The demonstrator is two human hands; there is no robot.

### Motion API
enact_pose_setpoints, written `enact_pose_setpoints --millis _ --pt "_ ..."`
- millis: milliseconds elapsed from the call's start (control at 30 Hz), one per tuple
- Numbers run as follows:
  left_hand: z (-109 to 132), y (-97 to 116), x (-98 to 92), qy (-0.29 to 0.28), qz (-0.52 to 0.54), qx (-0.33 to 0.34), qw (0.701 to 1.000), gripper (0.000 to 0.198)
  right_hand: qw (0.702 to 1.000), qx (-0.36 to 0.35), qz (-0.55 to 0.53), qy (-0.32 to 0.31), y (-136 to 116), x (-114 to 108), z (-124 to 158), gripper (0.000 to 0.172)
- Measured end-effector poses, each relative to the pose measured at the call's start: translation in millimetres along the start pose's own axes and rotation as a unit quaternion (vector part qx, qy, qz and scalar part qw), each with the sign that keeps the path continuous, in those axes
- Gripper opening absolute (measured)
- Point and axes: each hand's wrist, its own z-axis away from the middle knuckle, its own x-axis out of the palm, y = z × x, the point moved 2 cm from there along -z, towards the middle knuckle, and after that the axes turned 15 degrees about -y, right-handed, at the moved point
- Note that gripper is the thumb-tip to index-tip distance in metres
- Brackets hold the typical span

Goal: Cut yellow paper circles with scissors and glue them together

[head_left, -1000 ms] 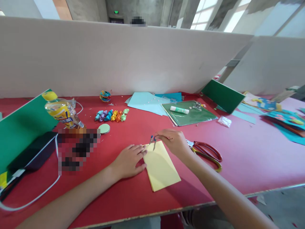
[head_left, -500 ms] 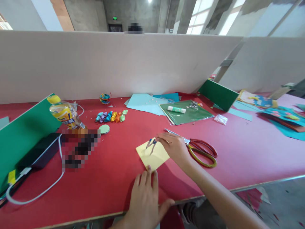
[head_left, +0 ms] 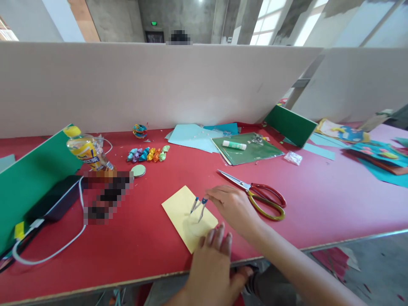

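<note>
A compass (head_left: 204, 201) on yellow paper (head_left: 179, 208)
The right hand (head_left: 231, 207) pinches its top; the left hand (head_left: 210, 272) lays fingers at the paper's edge; scissors (head_left: 247, 187) lie beside the right hand on the red table (head_left: 137, 242).

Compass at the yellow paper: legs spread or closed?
Spread. The compass shows two legs with a gap between their tips, over the yellow paper.

— Paper (head_left: 185, 225) out front, compass (head_left: 203, 205) on it, scissors (head_left: 268, 192) right!
— And behind?
— Glue (head_left: 234, 145) on the pack (head_left: 247, 158), sheets (head_left: 191, 137) left of that!
— Further left, twists (head_left: 148, 154), disc (head_left: 138, 171) just before them, bottle (head_left: 85, 149) beyond!
</note>
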Motion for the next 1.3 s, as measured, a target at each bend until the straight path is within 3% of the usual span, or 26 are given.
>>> enact_pose_setpoints --millis 100,200,300,400,633,800,933,1133,1300 --pt "17.4 -37.3 -38.1 0.101 -0.015 -0.006 0.995 0.04 0.999 -0.021 0.026 -0.018 -10.4 -4.2 -1.0 0.026" --pt "22.8 -87.5 -80.2 0.172 -0.062 -0.048 0.982 0.034 0.997 -0.041 0.051 -0.038 -17.0 -4.9 -2.0 0.026" --pt "11.8 -121.8 -98.0 0.093 -0.121 0.016 0.988 0.034 0.994 -0.051 0.073 -0.068 -22.7 -4.2 -1.9 0.024" --pt "-2.1 -132.3 -95.5 0.011 -0.169 0.095 0.981 0.037 0.989 -0.062 0.082 -0.109 -30.3 -4.9 -0.6 0.021" --pt "-21.5 -132.9 -86.2 -0.05 -0.171 0.145 0.973 0.046 0.973 -0.123 0.105 -0.167 -48.4 -10.5 -4.2 0.019" --pt "-18.8 -135.2 -82.2 -0.033 -0.162 0.113 0.98 0.043 0.979 -0.062 0.086 -0.173 -46.7 -11.8 -4.9 0.02" --pt "-1.7 -127.4 -73.1 -0.006 -0.178 0.06 0.982 0.041 0.981 0.002 0.077 -0.176 -45.5 -12.1 -4.0 0.024" --pt "53.6 -96.9 -31.5 0.078 -0.237 -0.062 0.966 0.046 0.972 0.044 0.1 -0.206 -52.4 -8.9 -5.9 0.018" --pt "82.0 -49.7 15.2 0.146 -0.256 -0.006 0.956 0.053 0.975 0.032 0.118 -0.185 -50.4 -5.9 -2.7 0.02"
